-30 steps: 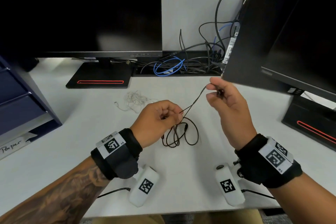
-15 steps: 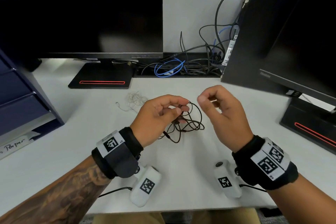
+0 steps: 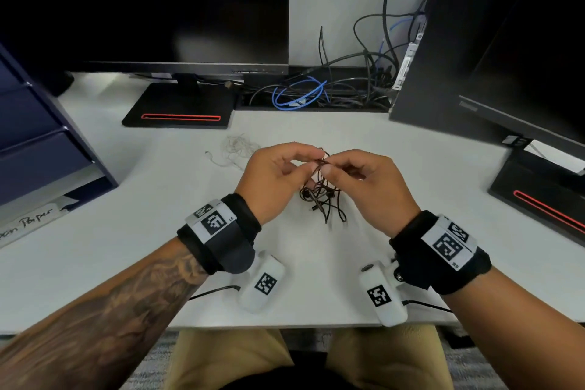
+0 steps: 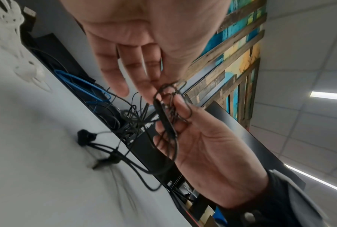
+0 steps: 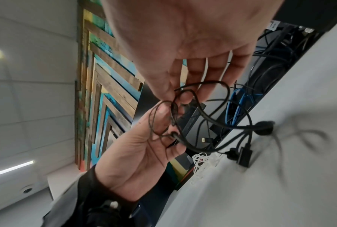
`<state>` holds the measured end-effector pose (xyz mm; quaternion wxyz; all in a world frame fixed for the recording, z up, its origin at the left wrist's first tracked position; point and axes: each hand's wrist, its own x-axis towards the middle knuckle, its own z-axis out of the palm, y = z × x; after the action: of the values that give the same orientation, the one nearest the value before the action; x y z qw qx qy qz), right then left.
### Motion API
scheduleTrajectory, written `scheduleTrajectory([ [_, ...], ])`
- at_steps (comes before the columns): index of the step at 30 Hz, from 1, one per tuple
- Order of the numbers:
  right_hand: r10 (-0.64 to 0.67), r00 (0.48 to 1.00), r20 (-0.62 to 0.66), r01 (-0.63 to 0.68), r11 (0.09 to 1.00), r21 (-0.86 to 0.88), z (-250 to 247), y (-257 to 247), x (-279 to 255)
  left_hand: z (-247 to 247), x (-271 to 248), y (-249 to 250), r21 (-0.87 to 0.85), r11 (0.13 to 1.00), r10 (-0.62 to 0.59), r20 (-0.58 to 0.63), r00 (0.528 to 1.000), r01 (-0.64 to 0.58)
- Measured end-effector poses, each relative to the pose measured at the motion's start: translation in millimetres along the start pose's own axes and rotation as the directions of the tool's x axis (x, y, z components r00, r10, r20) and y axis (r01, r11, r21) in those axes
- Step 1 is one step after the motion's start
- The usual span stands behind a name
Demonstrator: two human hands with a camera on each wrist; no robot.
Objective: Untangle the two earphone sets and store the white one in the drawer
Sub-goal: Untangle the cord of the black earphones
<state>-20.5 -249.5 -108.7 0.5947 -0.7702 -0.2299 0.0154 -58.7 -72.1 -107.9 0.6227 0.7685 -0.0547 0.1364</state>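
Two hands meet above the centre of the surface (image 3: pixel 316 279). The left hand (image 3: pixel 272 180) and the right hand (image 3: pixel 364 184) each form a grip on one set of black earphones (image 3: pixel 323 196): both wrist views show thumb and forefinger of each hand pinching the gathered cable loops, with the remaining fingers loosely extended. The two grips touch at the fingertips, with the bundle's top held between them.

Below the grips, the rest of the black cable hangs in several loose loops. One black earbud (image 4: pixel 86 136) and one plug (image 4: pixel 103 162) rest on the surface directly beneath the grips.

One set of white earphones (image 3: pixel 235 149) lies in a loose pile on the surface, beyond and to the left of the grips, apart from the black set and untouched by either hand.

One blue drawer unit (image 3: pixel 41 142) stands well to the left of the grips; its visible drawers appear closed.

Two monitors stand beyond the grips: one monitor (image 3: pixel 152 6) at left rear, one second monitor (image 3: pixel 522 41) at right rear. One coil of blue cable (image 3: pixel 297 95) lies among dark cables between them.
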Motion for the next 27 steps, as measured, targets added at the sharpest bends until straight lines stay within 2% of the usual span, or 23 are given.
scheduleTrajectory([
  [4,0.041,0.999,-0.036,-0.039,0.998,0.055,-6,1,1,-16,10,-5,0.155,0.988,0.014,-0.083,0.996,-0.001],
  [6,0.036,0.994,-0.105,-0.030,0.998,0.060,-15,4,4,-26,15,-7,0.248,0.968,0.061,-0.115,0.992,-0.031],
  [8,0.037,0.985,-0.169,-0.022,0.995,0.092,-22,3,6,-34,20,-10,0.343,0.939,0.074,-0.096,0.993,-0.036],
  [11,0.038,0.975,-0.217,-0.004,0.988,0.156,-25,-1,6,-40,25,-13,0.397,0.918,0.009,-0.043,0.999,0.009],
  [14,0.107,0.948,-0.298,-0.032,0.969,0.245,-29,-5,8,-50,30,-15,0.358,0.928,-0.079,-0.094,0.992,0.107],
  [17,0.186,0.894,-0.407,-0.008,0.916,0.401,-45,-10,16,-71,39,-20,0.309,0.923,-0.196,-0.140,0.971,0.231],
  [20,0.198,0.832,-0.518,0.093,0.871,0.483,-62,-16,20,-91,43,-22,0.503,0.815,-0.239,-0.159,0.958,0.287],
  [22,0.188,0.811,-0.554,0.144,0.854,0.500,-72,-19,21,-101,42,-21,0.612,0.731,-0.262,-0.157,0.952,0.302],
  [23,0.177,0.816,-0.550,0.147,0.857,0.494,-75,-20,21,-104,42,-21,0.651,0.699,-0.272,-0.141,0.952,0.296],
  [25,0.145,0.863,-0.484,0.105,0.885,0.453,-75,-21,21,-104,40,-20,0.697,0.669,-0.280,-0.086,0.956,0.258],
  [27,0.106,0.920,-0.376,0.042,0.930,0.366,-65,-22,19,-96,39,-16,0.672,0.714,-0.243,-0.028,0.970,0.198],
])
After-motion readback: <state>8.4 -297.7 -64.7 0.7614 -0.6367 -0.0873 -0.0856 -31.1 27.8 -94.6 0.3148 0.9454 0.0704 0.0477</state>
